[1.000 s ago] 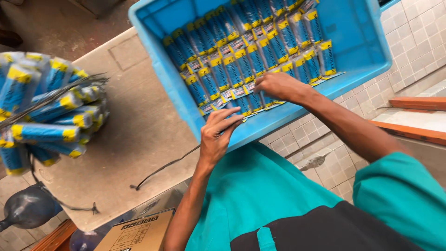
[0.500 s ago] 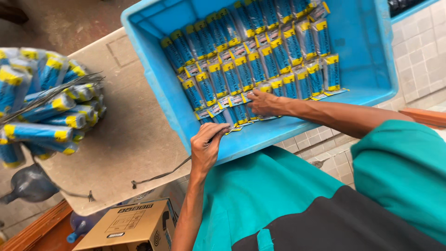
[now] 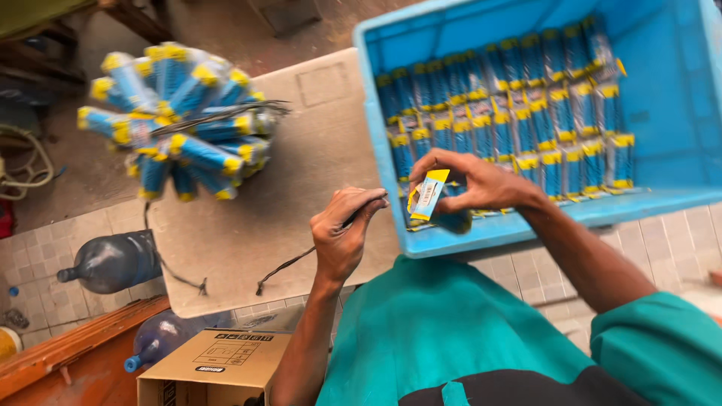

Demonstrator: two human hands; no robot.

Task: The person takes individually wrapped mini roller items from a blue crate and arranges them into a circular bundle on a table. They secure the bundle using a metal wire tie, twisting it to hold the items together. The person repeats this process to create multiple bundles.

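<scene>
Right hand (image 3: 481, 184): has lifted one blue-yellow packet (image 3: 426, 197) out of crate (image 3: 526, 225), pinched | Left hand (image 3: 342, 237): still pinching black wire (image 3: 301, 256) over bench (image 3: 301, 150) | Packet now faces wire end.

Glossy plastic packets (image 3: 519, 113), smooth blue plastic crate (image 3: 669, 98), matt rough counter (image 3: 301, 188), dull cardboard box (image 3: 218, 368), thin dark wire (image 3: 301, 256)

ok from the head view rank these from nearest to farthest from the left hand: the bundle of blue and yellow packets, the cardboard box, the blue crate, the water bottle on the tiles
From the left hand:
1. Blue crate, just to its right, near wall beside the fingertips.
2. Cardboard box, below and to the left.
3. Bundle of blue and yellow packets, up and to the left on the board.
4. Water bottle, far left on the tiles.
</scene>
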